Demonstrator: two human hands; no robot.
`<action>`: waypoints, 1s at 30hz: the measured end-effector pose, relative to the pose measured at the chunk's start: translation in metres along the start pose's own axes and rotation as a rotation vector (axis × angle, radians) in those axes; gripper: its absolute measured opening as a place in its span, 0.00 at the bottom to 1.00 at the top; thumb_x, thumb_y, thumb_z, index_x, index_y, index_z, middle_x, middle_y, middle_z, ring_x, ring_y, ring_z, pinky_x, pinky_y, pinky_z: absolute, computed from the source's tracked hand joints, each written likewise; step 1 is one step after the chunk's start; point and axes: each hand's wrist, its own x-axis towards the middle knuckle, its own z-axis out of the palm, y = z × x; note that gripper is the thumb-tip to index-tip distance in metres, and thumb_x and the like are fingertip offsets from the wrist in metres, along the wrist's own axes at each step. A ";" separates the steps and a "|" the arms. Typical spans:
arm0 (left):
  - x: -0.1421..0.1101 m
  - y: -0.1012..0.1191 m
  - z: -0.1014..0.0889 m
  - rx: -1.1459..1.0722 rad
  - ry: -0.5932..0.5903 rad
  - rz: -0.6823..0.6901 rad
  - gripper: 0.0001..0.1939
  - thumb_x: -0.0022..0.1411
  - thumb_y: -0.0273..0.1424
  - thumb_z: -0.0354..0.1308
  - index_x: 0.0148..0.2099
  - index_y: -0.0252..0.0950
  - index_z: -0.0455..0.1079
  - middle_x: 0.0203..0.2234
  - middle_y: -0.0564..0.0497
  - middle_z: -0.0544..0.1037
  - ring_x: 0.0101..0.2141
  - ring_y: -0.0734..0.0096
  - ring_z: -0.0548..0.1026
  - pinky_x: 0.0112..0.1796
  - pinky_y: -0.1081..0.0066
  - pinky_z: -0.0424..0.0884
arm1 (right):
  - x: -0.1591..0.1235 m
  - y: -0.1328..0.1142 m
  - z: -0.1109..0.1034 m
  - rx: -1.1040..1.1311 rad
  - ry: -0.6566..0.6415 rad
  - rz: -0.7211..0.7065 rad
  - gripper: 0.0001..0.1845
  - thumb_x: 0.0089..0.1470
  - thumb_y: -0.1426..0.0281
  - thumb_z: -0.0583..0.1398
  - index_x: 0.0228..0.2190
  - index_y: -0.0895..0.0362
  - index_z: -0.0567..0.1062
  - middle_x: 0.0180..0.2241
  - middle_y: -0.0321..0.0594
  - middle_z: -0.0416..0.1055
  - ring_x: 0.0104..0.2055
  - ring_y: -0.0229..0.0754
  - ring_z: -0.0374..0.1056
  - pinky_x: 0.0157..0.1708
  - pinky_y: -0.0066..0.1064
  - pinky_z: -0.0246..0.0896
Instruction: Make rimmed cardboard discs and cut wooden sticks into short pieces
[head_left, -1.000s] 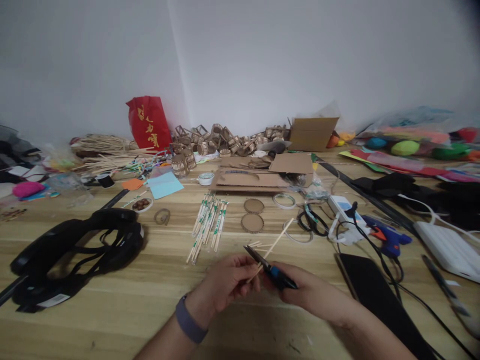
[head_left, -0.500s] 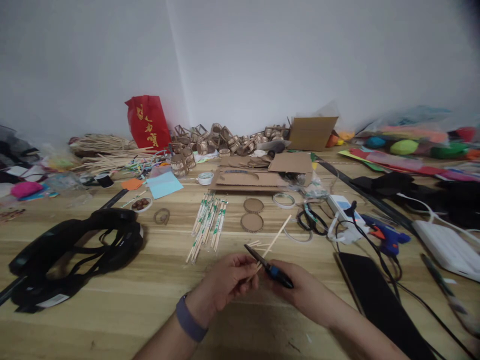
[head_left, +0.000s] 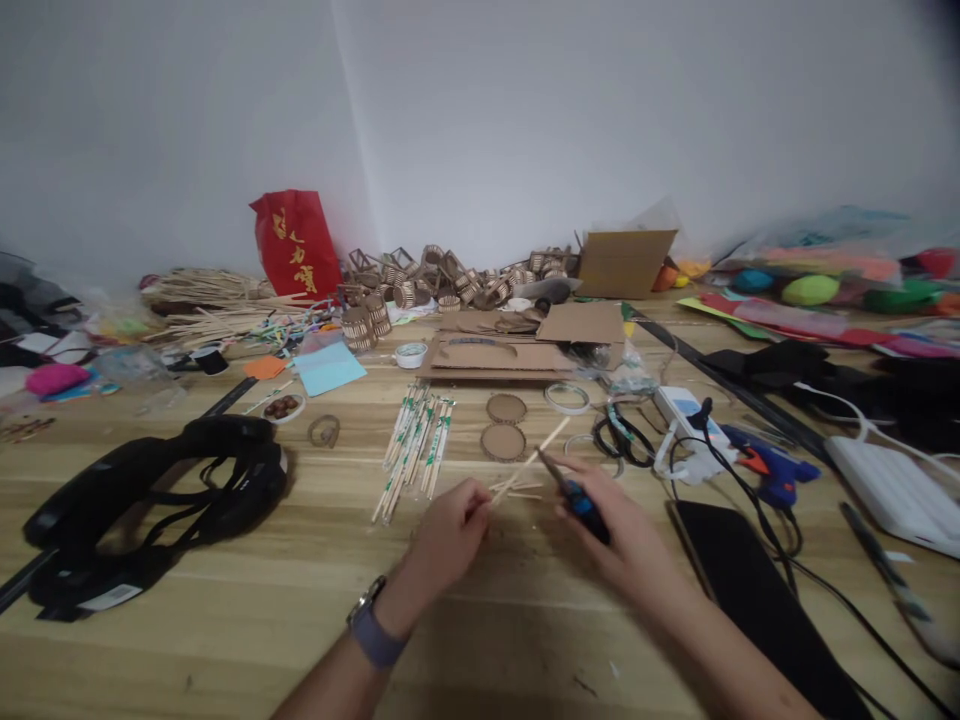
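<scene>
My left hand [head_left: 454, 530], with a watch on its wrist, is closed round the lower end of a thin wooden chopstick [head_left: 550, 440] that slants up to the right. In my right hand [head_left: 619, 515] is a pliers-like cutter [head_left: 581, 502] with narrow dark jaws and black-and-blue handles; its exact kind is unclear. The jaw tip is close to the chopstick, and I cannot tell whether they touch. Short stick pieces [head_left: 521, 490] lie on the table between my hands. Beyond them are two round cardboard discs [head_left: 503, 442], and to their left, several wrapped chopsticks [head_left: 415, 450].
A black strapped headset [head_left: 150, 510] lies left. To the right are a black phone [head_left: 750, 590], a blue glue gun [head_left: 776, 470], cables and a white power strip [head_left: 686, 415]. Cardboard sheets [head_left: 510, 360], small stick-sided baskets [head_left: 450, 285] and a red bag [head_left: 296, 243] stand further back.
The cutter and my right hand have moved up and to the right, away from my left hand. My left hand has turned slightly, and the chopstick has tipped lower.
</scene>
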 end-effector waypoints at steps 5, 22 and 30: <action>-0.009 0.001 0.024 0.361 -0.028 0.114 0.10 0.65 0.29 0.45 0.37 0.37 0.68 0.31 0.45 0.77 0.33 0.60 0.73 0.32 0.68 0.58 | -0.005 0.003 0.028 -0.113 -0.070 -0.003 0.16 0.52 0.75 0.53 0.44 0.57 0.69 0.50 0.53 0.69 0.54 0.51 0.64 0.50 0.40 0.59; -0.012 0.011 0.051 0.819 -0.029 -0.002 0.17 0.67 0.22 0.39 0.44 0.34 0.69 0.33 0.41 0.79 0.32 0.58 0.77 0.31 0.66 0.67 | 0.002 0.001 0.047 -0.386 -0.067 0.241 0.08 0.53 0.76 0.54 0.35 0.57 0.71 0.37 0.46 0.73 0.39 0.47 0.69 0.35 0.31 0.57; 0.007 -0.009 0.027 0.544 0.256 0.273 0.12 0.66 0.26 0.47 0.35 0.36 0.72 0.37 0.45 0.78 0.43 0.58 0.70 0.47 0.60 0.64 | 0.006 0.024 0.028 -0.049 0.053 0.073 0.11 0.55 0.66 0.53 0.38 0.56 0.70 0.36 0.45 0.74 0.39 0.46 0.69 0.38 0.33 0.63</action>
